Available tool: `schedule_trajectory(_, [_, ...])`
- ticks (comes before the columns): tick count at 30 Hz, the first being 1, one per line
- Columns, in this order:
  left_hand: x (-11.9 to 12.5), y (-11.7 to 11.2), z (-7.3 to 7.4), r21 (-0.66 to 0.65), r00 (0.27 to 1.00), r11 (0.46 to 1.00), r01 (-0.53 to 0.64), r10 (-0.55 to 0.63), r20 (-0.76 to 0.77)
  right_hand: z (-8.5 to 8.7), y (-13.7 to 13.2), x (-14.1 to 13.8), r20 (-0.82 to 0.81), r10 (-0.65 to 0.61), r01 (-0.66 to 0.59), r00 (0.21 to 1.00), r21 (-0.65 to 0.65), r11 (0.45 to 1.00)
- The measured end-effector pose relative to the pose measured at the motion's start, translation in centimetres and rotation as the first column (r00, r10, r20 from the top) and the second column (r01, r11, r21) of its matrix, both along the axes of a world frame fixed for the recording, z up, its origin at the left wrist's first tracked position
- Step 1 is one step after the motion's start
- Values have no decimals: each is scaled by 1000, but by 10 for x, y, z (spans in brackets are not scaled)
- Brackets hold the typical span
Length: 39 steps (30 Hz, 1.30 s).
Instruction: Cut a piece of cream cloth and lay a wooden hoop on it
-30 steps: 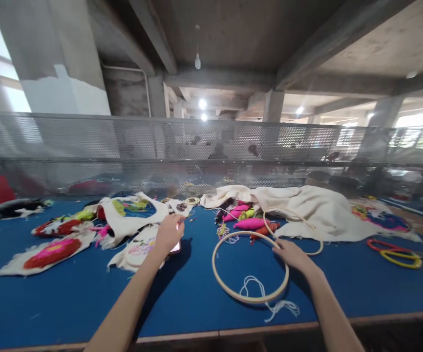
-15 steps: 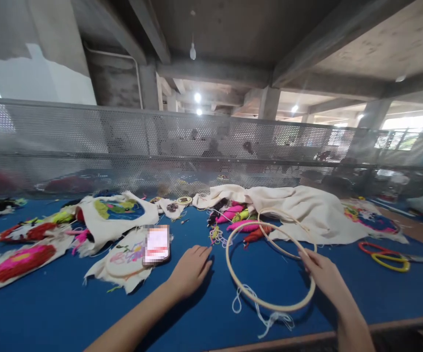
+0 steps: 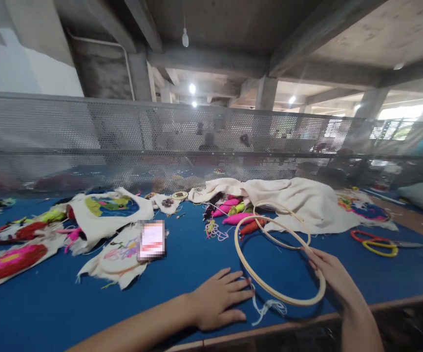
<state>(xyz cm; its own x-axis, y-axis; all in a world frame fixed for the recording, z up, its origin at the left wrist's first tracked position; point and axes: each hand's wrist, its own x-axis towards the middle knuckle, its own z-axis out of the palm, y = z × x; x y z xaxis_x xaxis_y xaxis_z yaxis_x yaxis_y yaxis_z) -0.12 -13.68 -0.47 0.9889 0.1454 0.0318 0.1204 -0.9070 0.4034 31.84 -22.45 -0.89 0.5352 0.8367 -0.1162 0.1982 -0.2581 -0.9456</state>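
In my right hand (image 3: 327, 269) is a wooden embroidery hoop (image 3: 283, 295), gripped by its right rim and tilted above the blue table. A second, thinner hoop (image 3: 283, 243) is just behind it, partly over the white cloth; whether my fingers touch that one too cannot be told. My left hand (image 3: 221, 299) is spread flat, palm down, left of the hoop. Its fingertips reach the loose white yarn (image 3: 268, 307) that lies tangled near the table's front edge.
White cloth (image 3: 299, 200) is heaped at the back beside pink and orange yarn bundles (image 3: 231, 208). Scissors (image 3: 380, 243) with red and yellow handles lie right. A phone (image 3: 152, 239) rests on an embroidered piece (image 3: 114, 256); more embroidery (image 3: 11, 264) lies left. A perforated metal screen (image 3: 182, 142) stands behind.
My left hand has moved right and toward me, with its fingers now spread at the white yarn. The hoop in my right hand has shifted slightly right.
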Motion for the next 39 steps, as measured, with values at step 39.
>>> schedule_trajectory(39, [-2, 83, 15, -315, 834, 824, -471, 532, 147, 18, 81, -74, 939, 174, -186, 298, -122, 975])
